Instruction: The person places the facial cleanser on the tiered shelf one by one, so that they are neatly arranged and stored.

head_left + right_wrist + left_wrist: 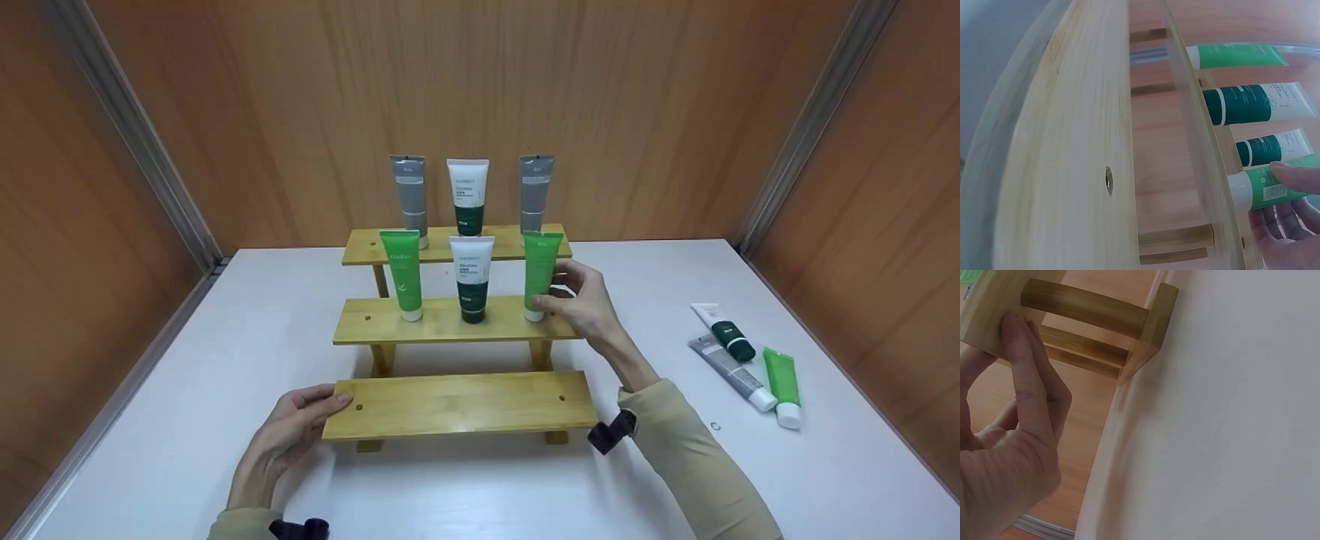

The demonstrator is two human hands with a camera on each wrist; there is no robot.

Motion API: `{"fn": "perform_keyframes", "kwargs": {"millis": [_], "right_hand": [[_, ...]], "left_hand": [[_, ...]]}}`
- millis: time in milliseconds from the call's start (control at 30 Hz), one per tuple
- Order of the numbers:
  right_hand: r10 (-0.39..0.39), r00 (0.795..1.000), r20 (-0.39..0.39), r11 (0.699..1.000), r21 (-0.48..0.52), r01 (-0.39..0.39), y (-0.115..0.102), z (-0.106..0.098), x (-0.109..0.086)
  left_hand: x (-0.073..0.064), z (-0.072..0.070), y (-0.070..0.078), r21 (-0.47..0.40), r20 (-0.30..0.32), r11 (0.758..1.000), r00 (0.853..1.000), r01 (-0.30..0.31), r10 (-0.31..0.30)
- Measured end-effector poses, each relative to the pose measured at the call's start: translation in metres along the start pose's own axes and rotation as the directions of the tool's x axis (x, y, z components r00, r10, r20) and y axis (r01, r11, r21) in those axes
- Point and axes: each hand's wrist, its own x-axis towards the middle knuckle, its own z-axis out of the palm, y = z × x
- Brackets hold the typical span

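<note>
A three-tier wooden display stand point(457, 409) stands on the white table. My left hand point(296, 424) pinches the left end of its lowest shelf, thumb on top and fingers beneath, as the left wrist view shows. My right hand point(589, 304) pinches a green tube point(541, 266), upright on its white cap at the right end of the middle shelf. Left of it on that shelf are a white and dark green tube point(472, 277) and another green tube point(403, 271). The top shelf bears two grey tubes point(411, 195) with a white and dark green tube point(469, 195) between them.
Right of the stand, a white and dark green tube point(724, 334), a grey tube point(731, 371) and a green tube point(783, 386) lie on the table point(660, 465). A small ring point(715, 426) lies near them. Wooden panels point(637, 97) enclose the back and sides.
</note>
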Motion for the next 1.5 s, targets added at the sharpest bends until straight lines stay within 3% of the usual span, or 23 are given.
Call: {"fn": "perform_keyframes", "kwargs": {"millis": [300,533,767,1033,1267,1500], "right_hand": [[-0.037,0.999,0.020,0.999,0.021,0.037,0.003,-0.001,-0.002],[-0.102,0.995,0.008,0.994,-0.028,0.102,0.009,-0.022,-0.018],[-0.151,0.987,-0.051,0.978,-0.152,0.142,0.028,-0.072,-0.045],[-0.238,0.970,-0.044,0.922,-0.325,0.211,0.065,-0.152,-0.083],[-0.125,0.992,-0.035,0.867,-0.491,0.092,0.088,-0.204,-0.111],[0.016,0.999,-0.052,0.782,-0.622,-0.045,0.099,-0.227,-0.126]], "left_hand": [[-0.001,-0.001,-0.001,-0.006,-0.002,1.000,1.000,0.005,-0.005],[-0.002,0.000,0.000,-0.017,-0.010,1.000,1.000,0.001,-0.001],[-0.002,0.000,0.001,-0.043,0.003,0.999,1.000,-0.012,0.012],[-0.002,0.000,0.001,-0.011,0.040,0.999,0.998,-0.043,0.043],[-0.002,-0.001,-0.001,-0.019,0.030,0.999,0.999,-0.041,0.042],[-0.002,0.000,-0.001,-0.007,0.019,0.999,0.999,-0.039,0.039]]}}
